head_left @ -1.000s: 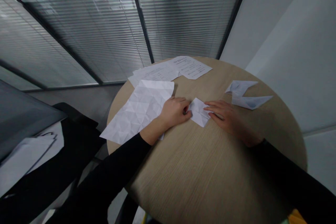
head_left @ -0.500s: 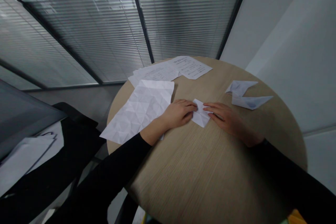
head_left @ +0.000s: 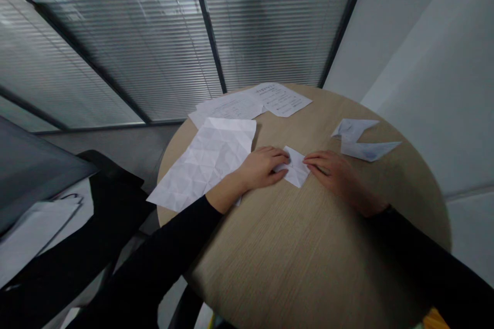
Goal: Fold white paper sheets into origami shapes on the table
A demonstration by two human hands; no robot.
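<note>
A small folded paper point(head_left: 296, 174), white and roughly square with crease lines, lies on the round wooden table between my hands. My left hand point(head_left: 263, 167) holds its left side, fingers bent over the upper edge and thumb at the lower left. At the right corner, the thumb and fingertips of my right hand point(head_left: 334, 177) pinch the paper; the exact grip is partly hidden by the fingers. Under my left wrist and beyond it spreads a large creased sheet point(head_left: 208, 159), covered in a grid of fold lines.
Printed sheets point(head_left: 283, 98) overlap at the table's far edge. Folded paper pieces point(head_left: 365, 149) rest at the right. Left of the table point(head_left: 293, 247), papers point(head_left: 42, 221) lie on a black surface. Window blinds point(head_left: 154, 36) and a white wall point(head_left: 443, 87) stand behind.
My right fingertips have slid slightly right to the paper's corner and drawn closer together. The left thumb has shifted a little, uncovering more of the paper's left side.
</note>
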